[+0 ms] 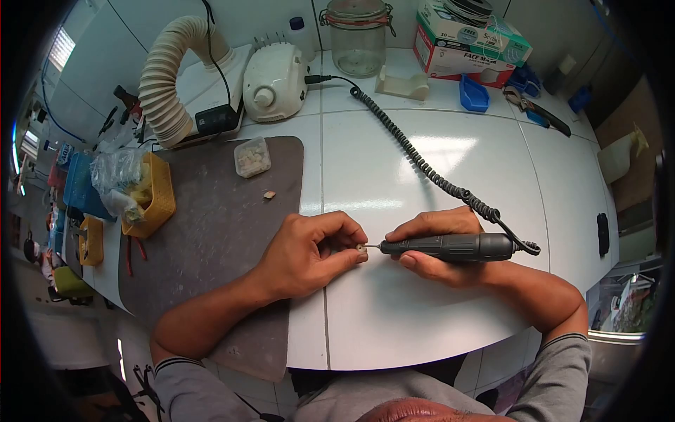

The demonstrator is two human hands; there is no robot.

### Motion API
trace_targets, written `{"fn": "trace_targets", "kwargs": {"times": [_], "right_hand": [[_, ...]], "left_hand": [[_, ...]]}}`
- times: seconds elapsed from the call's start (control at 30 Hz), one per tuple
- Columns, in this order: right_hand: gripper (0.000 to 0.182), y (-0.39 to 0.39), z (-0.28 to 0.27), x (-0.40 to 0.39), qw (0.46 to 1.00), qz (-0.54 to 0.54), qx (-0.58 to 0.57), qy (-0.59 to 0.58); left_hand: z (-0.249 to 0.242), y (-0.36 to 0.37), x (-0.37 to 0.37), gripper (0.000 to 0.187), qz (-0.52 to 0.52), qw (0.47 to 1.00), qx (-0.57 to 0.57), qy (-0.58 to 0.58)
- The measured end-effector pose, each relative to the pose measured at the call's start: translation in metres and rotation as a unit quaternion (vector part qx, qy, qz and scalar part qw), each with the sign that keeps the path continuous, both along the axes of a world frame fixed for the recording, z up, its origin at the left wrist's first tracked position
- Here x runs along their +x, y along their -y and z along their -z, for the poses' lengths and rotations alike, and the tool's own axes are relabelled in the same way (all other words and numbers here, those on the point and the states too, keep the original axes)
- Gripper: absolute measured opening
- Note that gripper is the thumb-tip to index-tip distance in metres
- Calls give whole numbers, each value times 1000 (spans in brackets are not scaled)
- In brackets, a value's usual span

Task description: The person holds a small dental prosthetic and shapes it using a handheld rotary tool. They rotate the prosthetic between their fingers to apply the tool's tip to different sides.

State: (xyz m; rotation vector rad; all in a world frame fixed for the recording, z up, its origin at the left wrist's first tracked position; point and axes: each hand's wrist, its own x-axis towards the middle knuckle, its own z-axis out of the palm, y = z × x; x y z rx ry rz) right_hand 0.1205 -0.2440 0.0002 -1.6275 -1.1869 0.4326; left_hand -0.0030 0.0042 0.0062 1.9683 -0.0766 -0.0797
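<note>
My left hand [309, 252] is closed, pinching a small pale piece [361, 248] between thumb and fingertips; its kind is too small to make out. My right hand [443, 232] grips a black rotary tool handpiece [450, 247] like a pen, lying roughly level. The thin metal bit of the tool points left and meets the small piece or stops right at it. From the handpiece's rear end a coiled black cord [422, 163] runs up to a white control box [275, 83] with a knob at the back.
A dark mat [211, 260] covers the left side, bearing a clear tub [252, 156] of pale bits and one loose chip [269, 195]. A ribbed hose [158, 77], glass jar [357, 39], mask boxes [464, 53] and blue tray [474, 93] line the back. A yellow basket [160, 197] stands left.
</note>
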Motion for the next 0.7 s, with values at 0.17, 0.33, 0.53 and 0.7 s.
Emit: {"fn": "trace_targets", "kwargs": {"times": [0.17,0.33,0.53,0.7], "right_hand": [[27,1,-1,1,1000,-1,-4,2],[27,-1,1,-1,1000,1,16,14],[27,0,2,0,1000,-2,15,17],[26,0,-1,0,1000,0,1,10]], "left_hand": [[0,1,1,17,6,1000,1,10],[-1,0,0,17,6,1000,8,2],[-3,1,0,16,7,1000,10,13],[-4,0,1,19,12,1000,7,-3]]}}
